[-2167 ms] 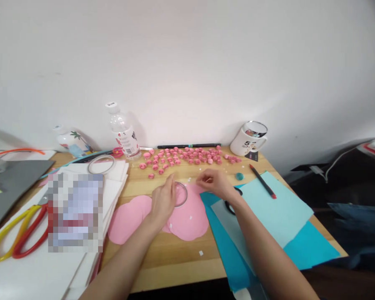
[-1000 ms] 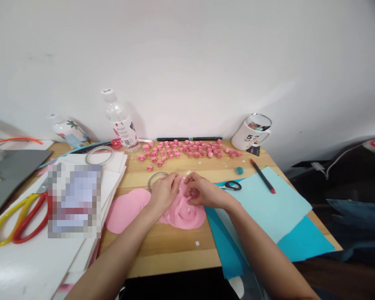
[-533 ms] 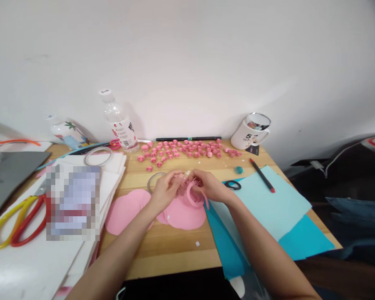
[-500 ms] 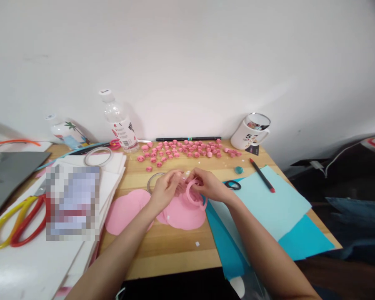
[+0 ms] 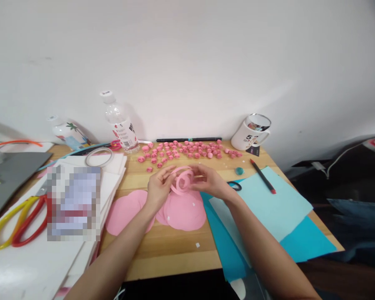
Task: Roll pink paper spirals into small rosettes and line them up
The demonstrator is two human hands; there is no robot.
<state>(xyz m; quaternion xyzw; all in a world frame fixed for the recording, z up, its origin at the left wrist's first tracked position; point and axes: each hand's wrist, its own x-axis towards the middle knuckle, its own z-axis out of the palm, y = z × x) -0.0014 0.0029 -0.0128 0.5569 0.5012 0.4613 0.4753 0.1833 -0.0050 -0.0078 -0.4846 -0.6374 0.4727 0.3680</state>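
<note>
A pink paper spiral (image 5: 178,191), its strip coiled in loose rings, is held up between my two hands. My left hand (image 5: 161,186) pinches its left edge with thumb and fingers. At its right side my right hand (image 5: 208,181) curves round it, fingers against the coils. Below lie overlapping pink paper circles (image 5: 187,214), with a second group of pink circles (image 5: 125,214) to the left. Behind my hands, many small rolled pink paper flowers (image 5: 193,149) are spread along the back of the table.
Red-and-yellow scissors (image 5: 25,221) and a blurred-out item (image 5: 75,204) lie on white sheets at left. A bottle (image 5: 121,125) and a mug (image 5: 250,132) stand by the wall. Blue paper (image 5: 306,241), a light blue sheet (image 5: 271,200), a pen (image 5: 263,176) and a teal cap (image 5: 239,171) are at right.
The pink spiral has turned and moved left, so its coils now sit between both hands. My left hand has shifted slightly left, and the right hand's fingers have opened wider around the paper.
</note>
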